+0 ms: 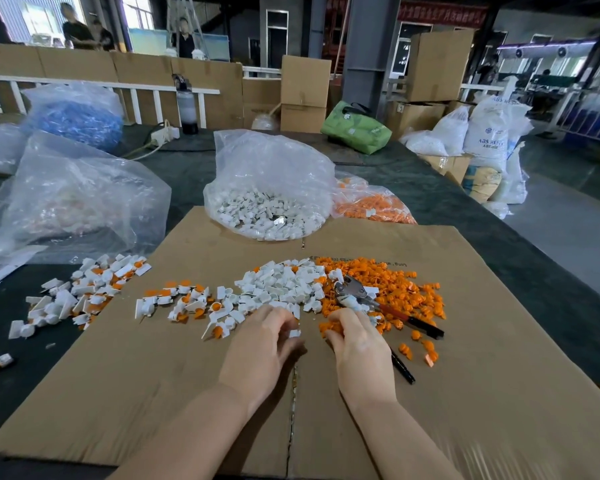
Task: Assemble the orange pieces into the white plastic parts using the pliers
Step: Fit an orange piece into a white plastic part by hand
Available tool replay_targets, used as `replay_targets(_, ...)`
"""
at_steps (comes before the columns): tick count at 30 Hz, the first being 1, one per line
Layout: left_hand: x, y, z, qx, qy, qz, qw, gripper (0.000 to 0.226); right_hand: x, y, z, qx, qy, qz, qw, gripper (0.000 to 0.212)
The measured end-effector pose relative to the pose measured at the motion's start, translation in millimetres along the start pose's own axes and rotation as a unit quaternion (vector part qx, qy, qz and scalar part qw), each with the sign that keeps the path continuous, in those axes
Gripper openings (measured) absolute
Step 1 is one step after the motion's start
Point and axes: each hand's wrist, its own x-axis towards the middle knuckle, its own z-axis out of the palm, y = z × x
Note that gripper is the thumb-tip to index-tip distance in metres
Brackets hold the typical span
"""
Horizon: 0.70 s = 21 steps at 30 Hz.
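Left hand [264, 344] pinches one white part [294, 333] at its fingertips, on the cardboard sheet [482, 393]. Right hand [355, 344], fingers curled, rests on orange pieces [329, 328]; its exact hold cannot be told. Pliers [364, 299] lie at its 1 o'clock on the orange pile [406, 289], the white pile [284, 285] at 11 o'clock.

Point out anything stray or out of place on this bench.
One assembled white-and-orange piece lies alone on the dark mat, off the cardboard sheet and apart from the finished pile. A few orange pieces have scattered beyond the orange heap.
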Motion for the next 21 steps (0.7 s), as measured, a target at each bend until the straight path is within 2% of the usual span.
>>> replay_targets(3, 1.6, 12.2, 8.3, -0.049, 0.008, -0.009, 0.999, 0.014, -1.2, -1.2, -1.4, 0.014, 0.008, -0.019, 1.000, 0.011)
replay_targets(5, 2.6, 17.1, 13.6, -0.080, 0.012, -0.012, 0.997, 0.007, -0.9, 0.7, -1.1, 0.012, 0.003, -0.027, 1.000, 0.015)
replay_targets(9, 2.8, 17.3, 18.9, -0.104, 0.015, -0.020, 0.994, 0.021, -0.8, 1.5, -1.3, 0.019, 0.003, -0.024, 1.000, 0.026)
replay_targets(13, 3.5, 13.8, 15.9, -0.196, 0.038, -0.110, 0.974, 0.015, -2.6, -0.3, -4.9, 0.076, 0.012, 0.021, 0.997, 0.014)
replay_targets(17, 2.4, 12.3, 15.7, -0.190, 0.024, -0.095, 0.977, 0.017, -3.6, -1.6, -8.7, 0.104, 0.018, 0.038, 0.994, 0.001)
replay_targets(21, 3.0, 11.1, 15.0, -0.214, 0.025, -0.101, 0.971, 0.022, -3.6, -3.0, -9.7, 0.106, 0.013, 0.022, 0.994, 0.004)
